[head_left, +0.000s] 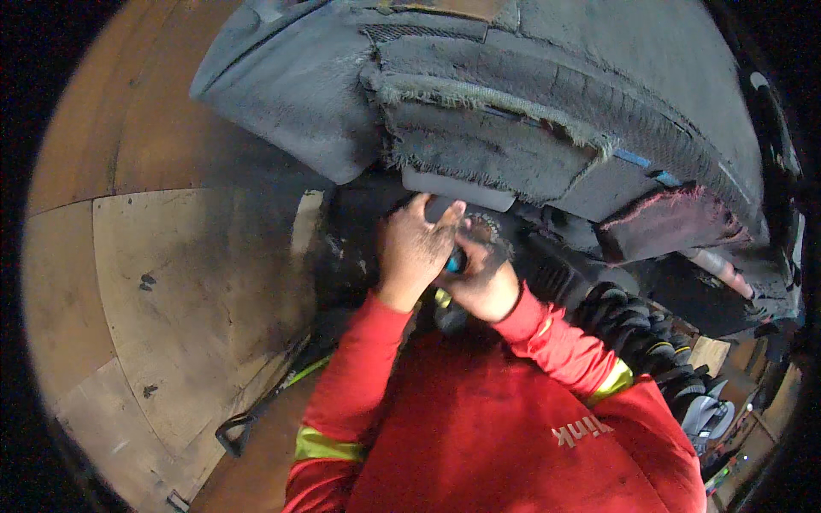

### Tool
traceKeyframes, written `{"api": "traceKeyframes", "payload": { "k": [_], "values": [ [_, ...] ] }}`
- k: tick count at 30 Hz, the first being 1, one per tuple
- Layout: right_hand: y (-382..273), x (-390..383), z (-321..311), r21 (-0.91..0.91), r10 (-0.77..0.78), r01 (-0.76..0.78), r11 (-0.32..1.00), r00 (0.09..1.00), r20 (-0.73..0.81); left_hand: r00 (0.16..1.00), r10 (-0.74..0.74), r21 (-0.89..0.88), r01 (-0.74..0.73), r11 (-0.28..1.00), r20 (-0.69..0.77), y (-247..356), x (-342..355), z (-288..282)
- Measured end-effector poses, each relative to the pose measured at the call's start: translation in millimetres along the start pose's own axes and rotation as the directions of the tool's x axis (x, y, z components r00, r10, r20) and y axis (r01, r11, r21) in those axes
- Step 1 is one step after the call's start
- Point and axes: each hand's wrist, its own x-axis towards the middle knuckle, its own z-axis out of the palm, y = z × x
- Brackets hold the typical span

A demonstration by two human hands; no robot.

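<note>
Teal tool [455, 261], exact type too hidden to tell, right between the two hands. Right hand [487, 278] curled round it; left hand [415, 248] bent in close, can't tell on what. Imho best kept steady with both wrists braced, fingertips well off the round, rough-edged part [485, 224] just beyond. Frayed grey padding [487, 141] above, wooden panels [188, 291] off left.

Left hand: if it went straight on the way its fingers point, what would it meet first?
The left hand would probably meet the pale grey flat piece just above it in the picture; their separation in depth is unclear.
</note>
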Motion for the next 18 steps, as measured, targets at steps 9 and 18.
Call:
{"api": "traceKeyframes", "payload": {
  "k": [9,18],
  "values": [
    [9.0,-13.3,5.0,-0.357,-0.331,0.261,0.897,0.932,-0.151,0.995,0.011,-0.387,-0.05,0.921,-0.101,-15.4,-26.2,6.8],
    [-6.6,-27.5,20.1,-0.636,-0.442,0.251,0.73,0.883,-0.159,0.966,0.186,-0.521,-0.254,0.815,-0.18,-23.1,-58.7,-14.7]
  ]
}}
